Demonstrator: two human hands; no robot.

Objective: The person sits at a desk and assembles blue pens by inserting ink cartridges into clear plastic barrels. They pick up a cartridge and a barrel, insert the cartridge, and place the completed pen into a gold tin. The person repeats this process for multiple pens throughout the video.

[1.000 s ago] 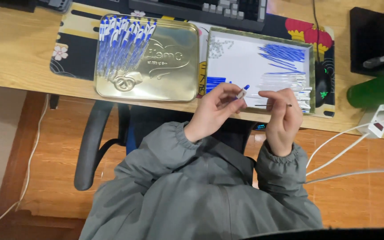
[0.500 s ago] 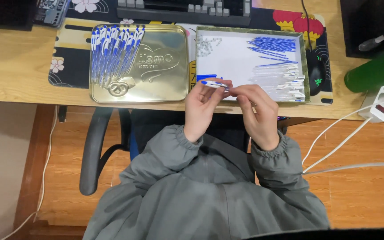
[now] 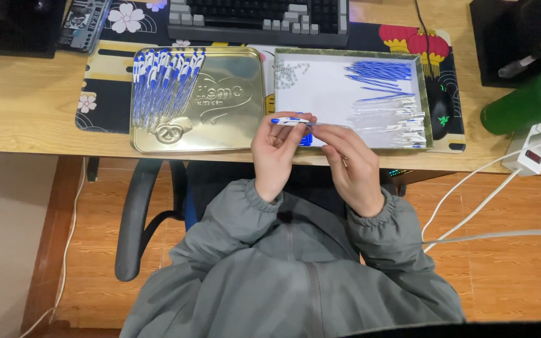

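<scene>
My left hand (image 3: 277,156) and my right hand (image 3: 352,166) meet at the desk's front edge and together hold one blue-and-white pen (image 3: 292,121) level between the fingertips. Just behind them is an open tin box (image 3: 426,100) lined in white, with blue refills (image 3: 380,70), clear pen barrels (image 3: 389,119) and small springs (image 3: 290,70) inside. To the left lies the gold tin lid (image 3: 220,103), with a pile of assembled blue-and-white pens (image 3: 163,84) on its left part.
A keyboard (image 3: 258,19) lies at the back of a patterned desk mat (image 3: 98,106). A black mouse (image 3: 443,109), a green bottle (image 3: 527,100) and a white power strip (image 3: 536,153) with cables are at the right. A black chair armrest (image 3: 139,219) is below left.
Both hands have drawn closer together at the desk edge and the pen now lies level between them. The view has shifted slightly.
</scene>
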